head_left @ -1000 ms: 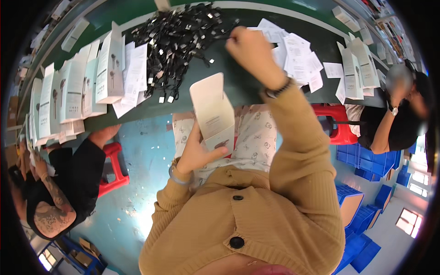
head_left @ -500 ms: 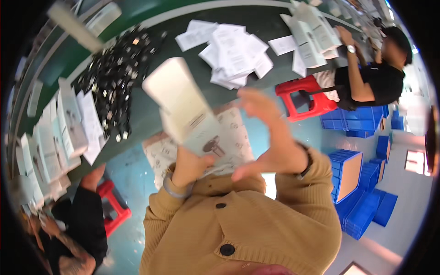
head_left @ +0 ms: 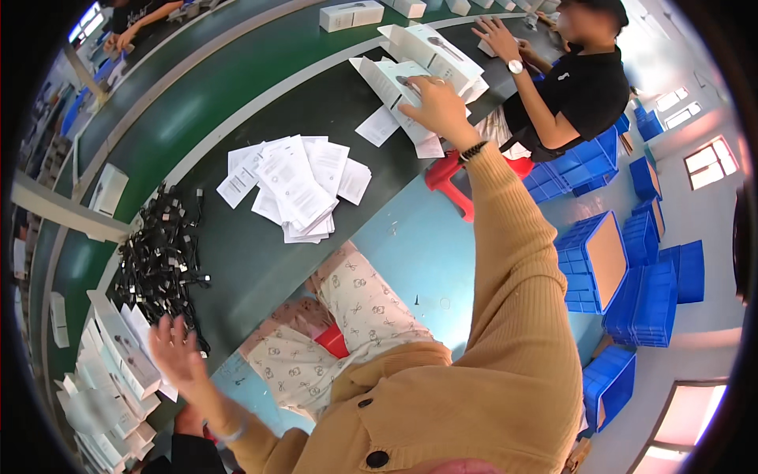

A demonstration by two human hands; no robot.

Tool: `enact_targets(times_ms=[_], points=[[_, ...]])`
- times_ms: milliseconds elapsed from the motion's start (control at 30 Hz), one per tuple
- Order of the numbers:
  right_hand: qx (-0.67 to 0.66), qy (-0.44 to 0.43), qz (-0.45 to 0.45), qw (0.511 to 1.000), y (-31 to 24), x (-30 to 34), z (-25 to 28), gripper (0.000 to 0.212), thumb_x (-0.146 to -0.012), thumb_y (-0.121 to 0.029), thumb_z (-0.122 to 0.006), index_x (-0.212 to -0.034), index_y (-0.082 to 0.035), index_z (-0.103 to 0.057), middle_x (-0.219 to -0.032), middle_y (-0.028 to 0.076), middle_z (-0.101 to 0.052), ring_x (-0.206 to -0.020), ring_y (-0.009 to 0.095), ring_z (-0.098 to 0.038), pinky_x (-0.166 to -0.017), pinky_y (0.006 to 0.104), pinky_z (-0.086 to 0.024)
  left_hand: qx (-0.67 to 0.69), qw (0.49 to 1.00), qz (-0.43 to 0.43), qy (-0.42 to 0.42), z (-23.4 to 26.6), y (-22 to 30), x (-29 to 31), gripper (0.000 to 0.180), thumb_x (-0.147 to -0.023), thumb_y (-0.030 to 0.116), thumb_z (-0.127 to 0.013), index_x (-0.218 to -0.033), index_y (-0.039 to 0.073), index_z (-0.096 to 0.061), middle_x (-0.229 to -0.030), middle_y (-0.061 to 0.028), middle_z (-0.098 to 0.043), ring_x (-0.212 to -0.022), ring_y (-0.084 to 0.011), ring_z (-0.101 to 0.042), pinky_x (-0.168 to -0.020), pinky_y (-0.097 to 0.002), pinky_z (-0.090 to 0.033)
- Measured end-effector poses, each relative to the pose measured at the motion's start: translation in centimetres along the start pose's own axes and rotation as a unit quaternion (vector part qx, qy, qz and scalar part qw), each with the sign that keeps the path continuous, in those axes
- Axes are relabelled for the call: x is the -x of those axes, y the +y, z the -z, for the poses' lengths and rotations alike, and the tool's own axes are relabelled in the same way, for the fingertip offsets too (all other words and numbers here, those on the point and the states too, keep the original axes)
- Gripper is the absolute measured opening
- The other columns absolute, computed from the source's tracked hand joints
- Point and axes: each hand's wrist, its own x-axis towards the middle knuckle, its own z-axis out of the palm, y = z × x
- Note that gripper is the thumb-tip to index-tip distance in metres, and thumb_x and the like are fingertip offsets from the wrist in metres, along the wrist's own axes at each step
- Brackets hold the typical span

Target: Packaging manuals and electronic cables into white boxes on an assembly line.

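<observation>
My left hand (head_left: 180,359) is raised and holds nothing, its fingers spread. It hovers beside a row of white boxes (head_left: 130,359) at the left, just short of a heap of black cables (head_left: 162,257). Far to the right, my stretched-out right hand (head_left: 438,109) grips a white box (head_left: 392,77) with an open end flap and a printed picture. Thumb and fingers stand apart across its face; the fingers' far side is hidden. This box lies against another open white box (head_left: 434,54) on the dark work surface (head_left: 237,276).
Loose printed sheets (head_left: 300,186) lie in a pile mid-table. A co-worker (head_left: 568,95) in black sits at the right, hands near the boxes. More white boxes (head_left: 351,16) stand beyond on the green belt (head_left: 229,87). Blue crates (head_left: 580,272) and a red stool (head_left: 450,186) are at the right.
The white box has left my left hand, which has opened and swung left. My right hand has reached far right to the boxes. The view has turned rightward.
</observation>
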Motion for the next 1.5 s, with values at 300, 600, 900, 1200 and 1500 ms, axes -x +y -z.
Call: enact_targets(times_ms=[300,600,900,1200,1500], points=[[0.047,0.247,0.111,0.961,-1.1,6.0,-0.4,0.023,-0.076,-0.023,-0.071,-0.089,-0.005,-0.066,-0.083,0.015,-0.06,-0.079,0.031,-0.059,-0.067,0.0419,-0.047,-0.382,0.892,-0.028,0.238,13.9,0.7,1.1,0.059,-0.087,0.01,-0.062,-0.137,-0.001,-0.033,-0.139,-0.0183,-0.038,-0.126,-0.0281,-0.041,-0.097,-0.0385,-0.042],[0.109,0.015,0.174,0.979,8.3,12.8,-4.6,0.053,-0.076,0.007,-0.047,-0.129,-0.001,-0.047,-0.128,0.022,-0.049,-0.122,0.04,-0.043,-0.105,0.0451,-0.034,-0.651,0.741,-0.099,0.132,16.3,-1.8,-2.8,0.072,-0.078,0.044,-0.068,-0.126,-0.005,-0.046,-0.128,-0.0286,-0.046,-0.122,-0.0436,-0.04,-0.103,-0.0483,-0.031],[-0.034,-0.063,0.182,0.981,11.7,8.5,-3.5,0.022,-0.091,-0.006,-0.053,-0.111,-0.001,-0.06,-0.107,0.017,-0.062,-0.099,0.031,-0.06,-0.084,0.0355,-0.047,-0.64,0.752,0.056,0.146,15.3,-3.2,-4.8,0.083,-0.08,0.055,-0.06,-0.134,-0.005,-0.039,-0.123,-0.0287,-0.051,-0.115,-0.0446,-0.046,-0.095,-0.055,-0.034],[-0.201,0.145,0.016,0.969,3.6,9.7,4.7,0.02,-0.094,-0.011,-0.052,-0.108,-0.001,-0.061,-0.097,0.011,-0.064,-0.079,0.017,-0.061,-0.068,0.0284,-0.049,-0.082,0.985,0.066,0.137,9.2,3.3,-1.7,0.07,-0.071,0.006,-0.073,-0.131,-0.002,-0.038,-0.121,-0.0144,-0.046,-0.109,-0.0226,-0.049,-0.094,-0.0364,-0.041],[-0.694,-0.292,0.239,0.613,-17.0,18.9,4.7,0.008,-0.091,-0.01,-0.054,-0.085,-0.007,-0.057,-0.147,0.018,-0.026,-0.129,0.023,-0.037,-0.101,0.0419,-0.032,-0.005,0.999,0.004,-0.041,-6.3,2.9,5.1,0.107,-0.055,0.025,-0.089,-0.134,0.004,-0.019,-0.123,-0.013,-0.039,-0.116,-0.0238,-0.042,-0.098,-0.0388,-0.037]])
